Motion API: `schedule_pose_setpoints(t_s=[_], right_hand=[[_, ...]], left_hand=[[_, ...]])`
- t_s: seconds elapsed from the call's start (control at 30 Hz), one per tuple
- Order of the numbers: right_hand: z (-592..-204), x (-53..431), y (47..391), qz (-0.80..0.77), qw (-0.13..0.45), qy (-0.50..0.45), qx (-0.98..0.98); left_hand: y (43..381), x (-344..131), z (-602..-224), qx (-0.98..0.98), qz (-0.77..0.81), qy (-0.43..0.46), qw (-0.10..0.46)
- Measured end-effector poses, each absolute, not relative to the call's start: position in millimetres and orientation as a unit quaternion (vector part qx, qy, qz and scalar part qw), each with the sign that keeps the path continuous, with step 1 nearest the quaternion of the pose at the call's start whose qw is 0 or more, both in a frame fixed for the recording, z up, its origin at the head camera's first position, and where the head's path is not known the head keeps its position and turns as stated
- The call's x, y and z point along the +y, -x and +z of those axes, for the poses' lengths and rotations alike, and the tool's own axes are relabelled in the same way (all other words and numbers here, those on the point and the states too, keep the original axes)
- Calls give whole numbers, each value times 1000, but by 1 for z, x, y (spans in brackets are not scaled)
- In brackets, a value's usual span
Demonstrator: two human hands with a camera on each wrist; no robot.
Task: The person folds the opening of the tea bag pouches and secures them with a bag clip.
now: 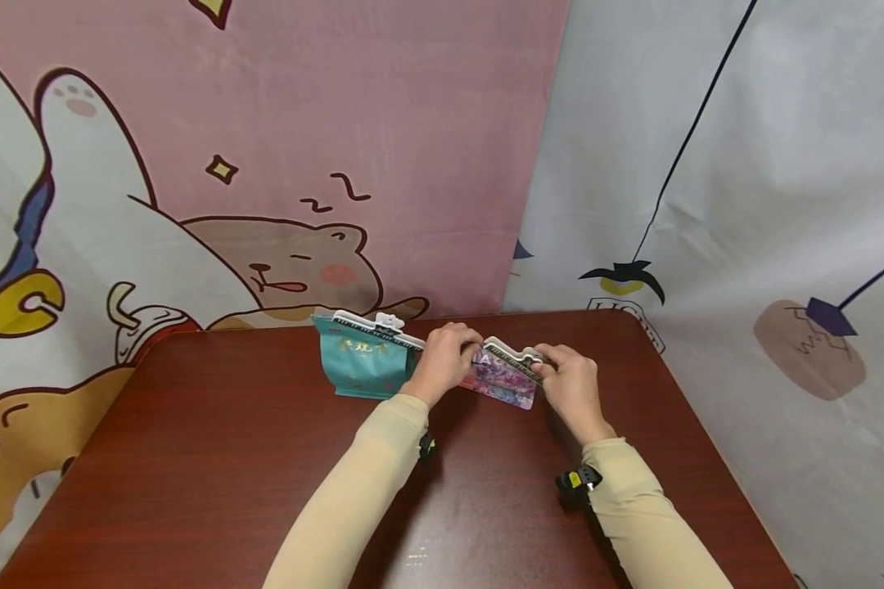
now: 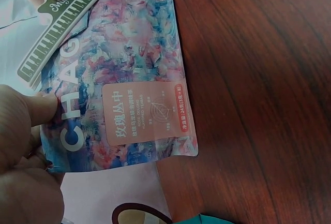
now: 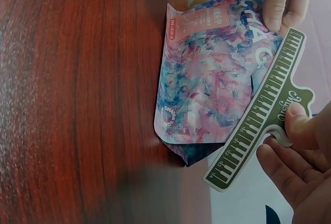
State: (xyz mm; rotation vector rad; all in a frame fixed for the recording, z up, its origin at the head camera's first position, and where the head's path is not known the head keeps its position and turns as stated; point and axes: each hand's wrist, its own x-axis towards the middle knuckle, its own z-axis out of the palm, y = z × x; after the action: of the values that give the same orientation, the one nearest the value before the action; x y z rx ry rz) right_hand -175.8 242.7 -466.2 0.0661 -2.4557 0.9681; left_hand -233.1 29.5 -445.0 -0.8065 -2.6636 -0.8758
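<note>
My left hand pinches one top corner of a tea pouch printed in pink, blue and purple, with white letters on it. The green and white bag clip, patterned with piano keys and the word Music, lies slantwise along the pouch's top edge. My right hand holds this clip by its handle, thumb on the green face. One end of the clip sticks out past the pouch's side. Whether its jaws grip the pouch is unclear.
Left of my hands, a teal pouch stands upright on the brown table. Another long clip, dark and white, lies along its top. Cartoon-printed cloth hangs behind the table's far edge.
</note>
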Motion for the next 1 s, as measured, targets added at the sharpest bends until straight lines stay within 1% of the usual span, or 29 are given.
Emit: schedule_pose_setpoints(t_s=[0.33,0.6,1.0], right_hand=[[-462,239,177,353,249,-33,-901],[-461,238,177,351,263,-44,-898],[-461,239,179,346,252,-37,-903]], left_hand=[[235,29,-445,-906,-291,281,125],[235,28,-446,-907,-295,275,120],[232,30,-443,-912,-298,263,98]])
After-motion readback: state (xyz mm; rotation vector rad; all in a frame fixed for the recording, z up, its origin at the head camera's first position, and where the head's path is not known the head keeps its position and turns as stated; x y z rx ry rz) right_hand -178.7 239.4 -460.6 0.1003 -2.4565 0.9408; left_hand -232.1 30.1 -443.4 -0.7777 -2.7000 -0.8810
